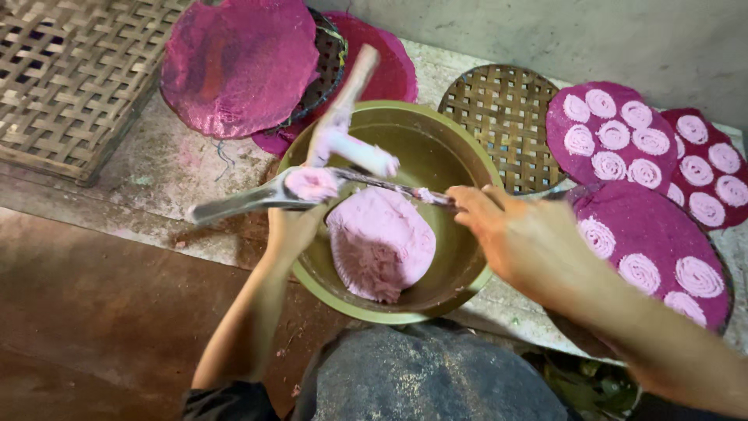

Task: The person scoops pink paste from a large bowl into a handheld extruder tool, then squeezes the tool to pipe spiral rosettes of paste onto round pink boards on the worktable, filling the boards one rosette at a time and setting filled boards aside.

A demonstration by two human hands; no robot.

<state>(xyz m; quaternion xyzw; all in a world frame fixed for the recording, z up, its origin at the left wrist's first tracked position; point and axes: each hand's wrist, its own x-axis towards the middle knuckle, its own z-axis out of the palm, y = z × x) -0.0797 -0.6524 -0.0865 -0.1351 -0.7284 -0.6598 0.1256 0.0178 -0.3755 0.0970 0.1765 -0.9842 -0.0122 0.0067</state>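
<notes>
Over the olive bowl [460,168] the left hand [292,230] is clenched round the metal press [312,187], its cup packed with pink dough; the right hand [514,234] pinches the far handle at the bowl's right rim. The dough lump [380,243] sits in the bowl's bottom, looking soft, sticky, easily torn; best scooped from beneath, probably; coiled pink rounds on magenta mats [654,242] lie right of the bowl.

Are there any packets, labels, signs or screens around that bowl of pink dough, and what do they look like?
None in view: no packet, label, sign or screen.
What surrounds the green bowl is unmarked: round woven trays and purple cloths carrying pink spirals.
</notes>
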